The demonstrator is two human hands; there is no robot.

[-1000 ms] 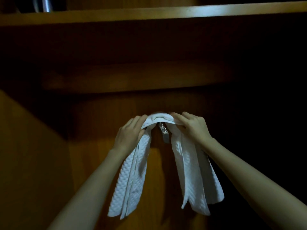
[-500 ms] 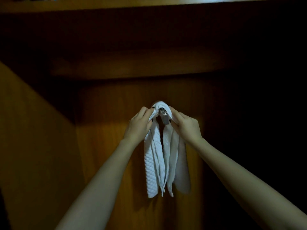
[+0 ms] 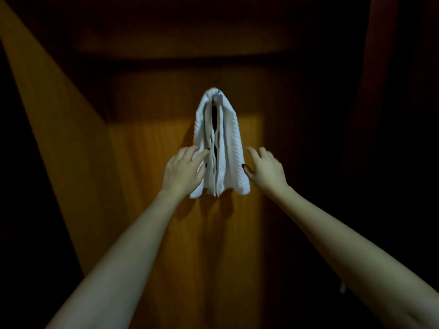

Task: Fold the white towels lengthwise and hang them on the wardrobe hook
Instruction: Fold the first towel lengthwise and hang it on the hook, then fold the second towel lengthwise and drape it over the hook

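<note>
Dark wardrobe panel (image 3: pixel 152 162) backs the white towel (image 3: pixel 229 143), which is draped over the hook (image 3: pixel 219 93) in limp, light folds. The left hand (image 3: pixel 184 170) lays loose, straight fingers on its lower edge, gripping nothing. The right hand (image 3: pixel 267 170) hovers spread just beside it. Soft cloth like this looks best pinched near the top fold.

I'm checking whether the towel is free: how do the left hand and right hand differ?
The left hand overlaps the towel's lower left fold, fingertips on the cloth; the right hand sits just off its right edge, thumb contact unclear. The left hand shows against the lit panel; the right hand against shadow. Both are open, level, gripping nothing; the towel hangs from the hook.
</note>
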